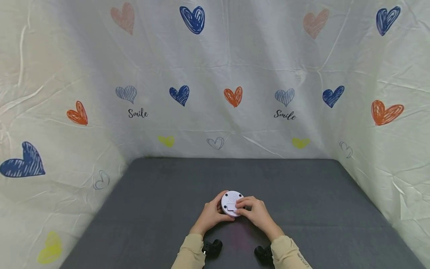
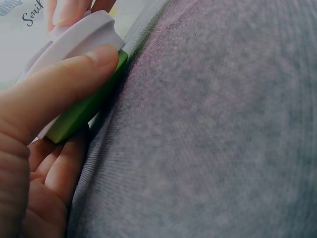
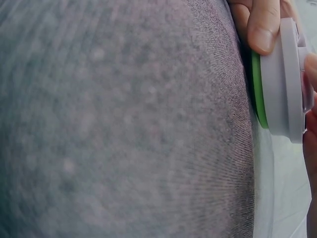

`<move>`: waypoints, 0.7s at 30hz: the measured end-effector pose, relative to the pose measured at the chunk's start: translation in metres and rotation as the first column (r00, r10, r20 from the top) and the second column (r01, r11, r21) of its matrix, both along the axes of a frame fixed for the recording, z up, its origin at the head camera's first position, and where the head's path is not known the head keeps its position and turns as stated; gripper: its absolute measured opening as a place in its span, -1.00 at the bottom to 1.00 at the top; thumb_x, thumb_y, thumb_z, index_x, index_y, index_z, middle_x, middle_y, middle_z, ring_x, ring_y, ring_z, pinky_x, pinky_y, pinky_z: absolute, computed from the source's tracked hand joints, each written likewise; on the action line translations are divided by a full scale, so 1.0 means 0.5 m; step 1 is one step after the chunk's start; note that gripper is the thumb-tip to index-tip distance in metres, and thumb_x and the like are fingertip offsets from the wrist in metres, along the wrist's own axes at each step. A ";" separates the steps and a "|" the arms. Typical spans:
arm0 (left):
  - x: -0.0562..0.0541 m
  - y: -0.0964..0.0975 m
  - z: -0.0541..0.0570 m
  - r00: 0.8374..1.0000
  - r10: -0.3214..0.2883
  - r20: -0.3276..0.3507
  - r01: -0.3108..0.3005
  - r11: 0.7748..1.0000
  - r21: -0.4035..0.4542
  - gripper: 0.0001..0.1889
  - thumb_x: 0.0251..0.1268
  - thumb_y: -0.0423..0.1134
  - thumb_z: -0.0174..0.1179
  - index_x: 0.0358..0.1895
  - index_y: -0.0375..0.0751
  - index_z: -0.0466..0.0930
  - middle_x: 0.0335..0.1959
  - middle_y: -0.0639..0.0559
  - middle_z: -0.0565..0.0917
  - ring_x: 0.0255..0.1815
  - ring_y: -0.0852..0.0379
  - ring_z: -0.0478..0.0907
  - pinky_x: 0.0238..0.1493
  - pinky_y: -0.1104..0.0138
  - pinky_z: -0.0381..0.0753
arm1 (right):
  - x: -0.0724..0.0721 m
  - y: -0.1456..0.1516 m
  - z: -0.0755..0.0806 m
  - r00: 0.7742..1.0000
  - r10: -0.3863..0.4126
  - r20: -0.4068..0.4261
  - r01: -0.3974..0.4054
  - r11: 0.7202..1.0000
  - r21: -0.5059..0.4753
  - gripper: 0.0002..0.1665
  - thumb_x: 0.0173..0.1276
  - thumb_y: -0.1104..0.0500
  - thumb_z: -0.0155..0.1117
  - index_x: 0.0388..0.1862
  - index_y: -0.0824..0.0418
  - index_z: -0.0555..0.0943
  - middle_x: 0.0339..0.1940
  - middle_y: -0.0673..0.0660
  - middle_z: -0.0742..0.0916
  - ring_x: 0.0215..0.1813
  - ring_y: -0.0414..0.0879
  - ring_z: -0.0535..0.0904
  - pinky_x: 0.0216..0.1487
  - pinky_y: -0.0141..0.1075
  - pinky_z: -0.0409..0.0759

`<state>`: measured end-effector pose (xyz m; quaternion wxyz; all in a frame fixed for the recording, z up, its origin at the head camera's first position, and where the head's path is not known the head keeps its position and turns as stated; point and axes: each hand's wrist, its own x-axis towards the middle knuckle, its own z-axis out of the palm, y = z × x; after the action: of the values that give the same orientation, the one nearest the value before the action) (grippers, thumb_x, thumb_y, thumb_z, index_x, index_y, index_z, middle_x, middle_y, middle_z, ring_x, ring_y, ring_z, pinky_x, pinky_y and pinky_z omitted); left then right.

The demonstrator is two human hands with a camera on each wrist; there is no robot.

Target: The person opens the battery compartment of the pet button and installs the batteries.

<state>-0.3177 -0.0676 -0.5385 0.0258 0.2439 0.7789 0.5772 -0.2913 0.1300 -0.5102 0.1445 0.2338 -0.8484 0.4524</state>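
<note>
My left hand (image 1: 211, 216) grips a round white device (image 1: 231, 197), its thumb along the near edge and its fingers behind. The face turned toward me has a patch of small holes, dark round feet and a rectangular battery cover (image 1: 231, 206). Fingers and thumb of my right hand (image 1: 258, 213) pinch at that cover, which stands slightly proud of the face in the right wrist view. A green rim (image 2: 84, 111) runs round the device's far side in the left wrist view. The right fingertips partly hide the face.
Dark grey cloth covers the table (image 1: 151, 209) beneath both hands. A white curtain (image 1: 262, 48) printed with hearts encloses the back and sides. Black wrist cameras (image 1: 213, 248) sit below each hand, beside beige sleeves (image 1: 189, 252).
</note>
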 end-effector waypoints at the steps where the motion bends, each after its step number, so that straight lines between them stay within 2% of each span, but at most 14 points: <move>1: 0.000 0.000 0.000 1.000 -0.003 -0.005 0.003 1.000 0.002 -0.01 -0.24 -0.30 0.53 0.38 -0.18 0.18 0.23 -0.17 0.39 0.14 0.12 0.43 -0.04 0.37 0.49 | 0.000 0.000 0.000 1.000 0.000 -0.001 0.000 1.000 0.001 -0.88 0.01 0.24 0.47 -0.40 0.18 0.74 -0.26 -0.02 0.70 -0.08 -0.10 0.56 -0.02 -0.16 0.48; 8: 0.001 0.000 -0.001 1.000 -0.015 0.013 0.014 1.000 0.023 -0.02 -0.25 -0.31 0.53 0.38 -0.19 0.18 0.24 -0.17 0.37 0.16 0.11 0.41 -0.03 0.37 0.48 | 0.000 0.002 -0.005 1.000 0.007 -0.009 -0.008 1.000 -0.028 -0.87 0.01 0.24 0.45 -0.39 0.20 0.74 -0.26 -0.02 0.71 -0.07 -0.10 0.58 -0.01 -0.18 0.49; 14: -0.001 0.001 0.001 1.000 -0.021 -0.004 0.022 0.999 0.031 -0.02 -0.24 -0.30 0.52 0.37 -0.24 0.18 0.25 -0.21 0.36 0.18 0.05 0.40 -0.02 0.35 0.48 | 0.001 0.004 -0.008 0.999 -0.003 -0.035 0.002 0.999 -0.034 -0.87 0.00 0.21 0.48 -0.42 0.18 0.74 -0.27 -0.03 0.71 -0.08 -0.12 0.59 -0.02 -0.20 0.50; 17: -0.002 0.001 0.001 0.999 -0.028 -0.015 0.029 0.999 0.029 -0.03 -0.23 -0.32 0.52 0.37 -0.25 0.17 0.24 -0.24 0.36 0.18 0.02 0.39 -0.02 0.34 0.48 | 0.002 0.006 -0.009 0.997 -0.003 -0.074 0.001 1.000 -0.029 -0.89 -0.01 0.23 0.49 -0.46 0.18 0.73 -0.27 -0.01 0.71 -0.10 -0.11 0.60 -0.04 -0.20 0.51; 21: 0.001 0.001 0.004 1.000 -0.029 -0.011 0.029 0.999 0.026 -0.03 -0.23 -0.36 0.51 0.37 -0.25 0.17 0.24 -0.26 0.36 0.17 0.01 0.40 -0.04 0.34 0.49 | 0.001 0.007 -0.014 0.985 0.021 -0.170 -0.021 1.000 0.001 -0.90 -0.03 0.29 0.50 -0.49 0.20 0.72 -0.29 0.03 0.71 -0.12 -0.09 0.61 -0.07 -0.20 0.53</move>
<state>-0.3174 -0.0670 -0.5364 0.0269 0.2586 0.7677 0.5856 -0.2906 0.1335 -0.5174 0.2118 0.2803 -0.8303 0.4326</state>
